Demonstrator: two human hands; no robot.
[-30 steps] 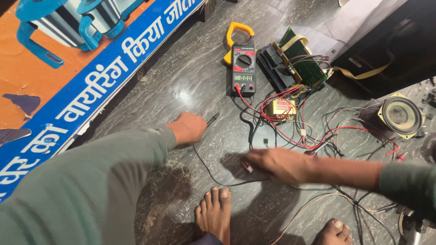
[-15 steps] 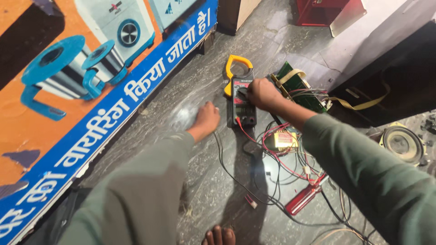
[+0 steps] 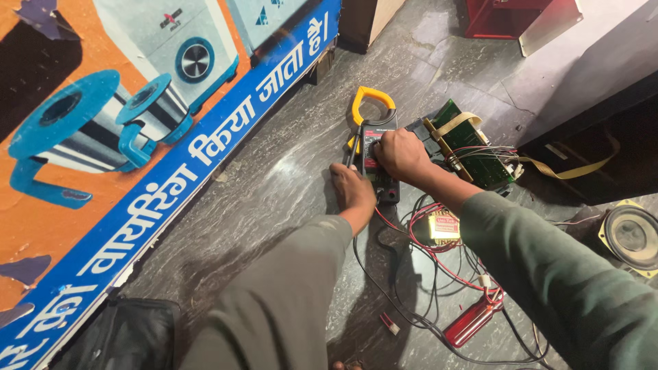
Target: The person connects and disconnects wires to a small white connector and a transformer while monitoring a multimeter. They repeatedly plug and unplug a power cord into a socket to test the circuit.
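Gripping the black, yellow-jawed clamp meter (image 3: 373,147) with my right hand (image 3: 399,155), left hand (image 3: 353,192) flat on the marbled stone floor (image 3: 274,199) beside it

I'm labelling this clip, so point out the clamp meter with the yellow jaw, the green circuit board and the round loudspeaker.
Yellow-jawed black clamp meter (image 3: 373,103), head view, on the yellow jaw.
Green circuit board (image 3: 480,161), head view, on its middle.
Round grey loudspeaker (image 3: 634,235), head view, on the cone.

The floor is dark grey stone with pale streaks (image 3: 274,199), and it shines a little in the light. A big flat sign in orange and blue with pictures of machines (image 3: 103,137) lies along the left side. At the top stand a brown wooden box (image 3: 363,20) and a red metal box (image 3: 507,17). A large black cabinet (image 3: 596,116) fills the right corner.
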